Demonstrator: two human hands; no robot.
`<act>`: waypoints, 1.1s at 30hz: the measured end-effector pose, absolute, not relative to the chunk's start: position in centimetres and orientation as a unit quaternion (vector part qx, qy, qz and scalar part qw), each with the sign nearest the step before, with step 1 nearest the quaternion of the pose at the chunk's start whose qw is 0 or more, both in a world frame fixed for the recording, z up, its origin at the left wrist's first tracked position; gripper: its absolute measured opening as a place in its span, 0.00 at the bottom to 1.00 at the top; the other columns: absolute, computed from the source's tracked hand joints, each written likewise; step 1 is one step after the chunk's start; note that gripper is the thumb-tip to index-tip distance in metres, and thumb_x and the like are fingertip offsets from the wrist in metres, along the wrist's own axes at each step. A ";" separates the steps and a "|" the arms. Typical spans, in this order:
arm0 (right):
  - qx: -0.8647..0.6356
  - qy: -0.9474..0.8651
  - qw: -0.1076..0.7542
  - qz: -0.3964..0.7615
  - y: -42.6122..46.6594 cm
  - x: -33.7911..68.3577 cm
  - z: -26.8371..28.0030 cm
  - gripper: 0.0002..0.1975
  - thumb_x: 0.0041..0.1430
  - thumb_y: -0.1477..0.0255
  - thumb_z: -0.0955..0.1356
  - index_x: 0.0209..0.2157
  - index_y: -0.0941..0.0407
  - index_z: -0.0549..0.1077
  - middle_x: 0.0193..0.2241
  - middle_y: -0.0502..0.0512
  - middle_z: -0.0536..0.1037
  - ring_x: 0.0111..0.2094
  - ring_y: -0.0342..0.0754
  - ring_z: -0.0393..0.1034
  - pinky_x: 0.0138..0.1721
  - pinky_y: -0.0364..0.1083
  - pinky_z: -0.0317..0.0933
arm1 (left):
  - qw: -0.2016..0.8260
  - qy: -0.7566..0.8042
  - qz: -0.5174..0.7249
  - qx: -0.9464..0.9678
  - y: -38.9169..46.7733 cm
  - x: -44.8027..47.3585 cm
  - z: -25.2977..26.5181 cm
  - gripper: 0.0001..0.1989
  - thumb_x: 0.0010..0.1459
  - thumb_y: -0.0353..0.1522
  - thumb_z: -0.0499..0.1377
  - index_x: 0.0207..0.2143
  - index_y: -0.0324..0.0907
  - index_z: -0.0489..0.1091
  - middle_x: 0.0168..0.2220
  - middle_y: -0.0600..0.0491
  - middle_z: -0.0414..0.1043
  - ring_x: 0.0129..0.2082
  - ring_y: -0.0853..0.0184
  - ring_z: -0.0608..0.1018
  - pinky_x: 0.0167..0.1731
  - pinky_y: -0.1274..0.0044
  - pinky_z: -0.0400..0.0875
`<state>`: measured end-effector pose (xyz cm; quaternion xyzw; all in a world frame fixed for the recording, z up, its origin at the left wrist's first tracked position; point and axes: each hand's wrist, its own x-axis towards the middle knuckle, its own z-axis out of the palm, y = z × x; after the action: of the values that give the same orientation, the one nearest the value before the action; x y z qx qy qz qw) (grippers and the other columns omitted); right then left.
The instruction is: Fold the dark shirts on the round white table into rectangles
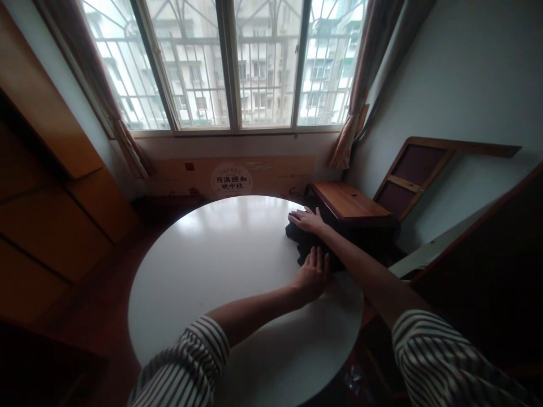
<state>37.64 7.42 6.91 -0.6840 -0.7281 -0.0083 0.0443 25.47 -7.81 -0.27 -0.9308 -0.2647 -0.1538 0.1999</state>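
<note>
A dark, crumpled piece of cloth [304, 246] lies at the right edge of the round white table [203, 271]. What kind of item it is, I cannot tell. My right hand [309, 220] rests on its far part, palm down with the fingers stretched out and the thumb apart. Nearer to me, my left hand [313, 276] touches the cloth's near edge, its fingers straight and pointing away; the thumb side is partly hidden. Part of the cloth is covered by my hands and right forearm, and its right side blends into the shadow.
Past the table's right side stands a wooden bench or low table [345, 199], with a wooden panelled frame [409, 172] leaning by the wall. A printed cardboard panel [271, 172] stands under the barred window [231, 62]. Wooden cabinets [42, 226] line the left.
</note>
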 end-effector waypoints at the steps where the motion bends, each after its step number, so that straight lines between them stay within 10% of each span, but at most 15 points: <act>1: -0.694 -0.720 0.018 0.012 7.6 37.1 6.7 0.31 0.68 0.50 0.51 0.65 0.47 0.61 0.67 0.54 0.59 0.68 0.62 0.45 0.64 0.72 0.30 | 0.197 -0.258 -0.154 -0.933 -8.1 25.4 -0.1 0.26 0.67 0.29 0.46 0.63 0.22 0.57 0.62 0.24 0.59 0.63 0.45 0.65 0.56 0.60 0.64; 5: -0.722 -0.691 -0.026 0.033 8.1 35.6 7.1 0.31 0.67 0.50 0.53 0.61 0.49 0.67 0.66 0.57 0.61 0.67 0.67 0.46 0.61 0.76 0.30 | 0.172 -0.209 -0.172 -0.947 -9.6 23.6 0.7 0.24 0.67 0.31 0.48 0.60 0.23 0.62 0.63 0.29 0.60 0.63 0.48 0.66 0.57 0.62 0.63; 10: -0.632 -0.750 0.151 -0.124 4.9 31.0 8.7 0.21 0.69 0.64 0.58 0.55 0.59 0.71 0.58 0.66 0.70 0.59 0.61 0.60 0.62 0.64 0.46 | 0.084 -0.091 -0.243 -0.962 -9.8 16.6 2.1 0.15 0.68 0.34 0.48 0.40 0.39 0.73 0.42 0.45 0.78 0.40 0.64 0.79 0.48 0.69 0.69; 18: -0.480 -0.849 0.204 -0.089 -2.8 25.0 2.7 0.14 0.67 0.74 0.61 0.29 0.57 0.73 0.31 0.59 0.76 0.34 0.49 0.71 0.37 0.45 0.62 | 0.048 -0.236 -0.390 -0.889 -2.6 3.6 2.3 0.21 0.67 0.30 0.50 0.18 0.43 0.60 0.15 0.58 0.65 0.16 0.73 0.67 0.29 0.76 0.66; 25: -0.432 -0.838 0.332 0.029 -2.0 26.5 -1.8 0.10 0.65 0.75 0.63 0.42 0.58 0.75 0.45 0.62 0.78 0.47 0.52 0.73 0.50 0.50 0.67 | -0.042 -0.334 -0.368 -0.867 -0.1 1.2 -0.1 0.19 0.67 0.34 0.50 0.23 0.42 0.68 0.22 0.53 0.72 0.25 0.67 0.76 0.33 0.74 0.71; 33: -0.454 -0.827 0.309 0.119 -2.3 27.2 -1.5 0.18 0.67 0.64 0.61 0.52 0.57 0.73 0.49 0.63 0.78 0.50 0.54 0.73 0.54 0.52 0.66 | -0.086 -0.365 -0.237 -0.896 0.4 0.6 -0.6 0.25 0.66 0.42 0.53 0.61 0.39 0.63 0.61 0.40 0.66 0.62 0.56 0.67 0.61 0.61 0.61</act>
<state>27.18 -2.34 -1.53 -0.4543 -0.8271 0.1193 0.3086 0.58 0.38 -0.57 -0.8962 -0.3651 -0.2369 -0.0857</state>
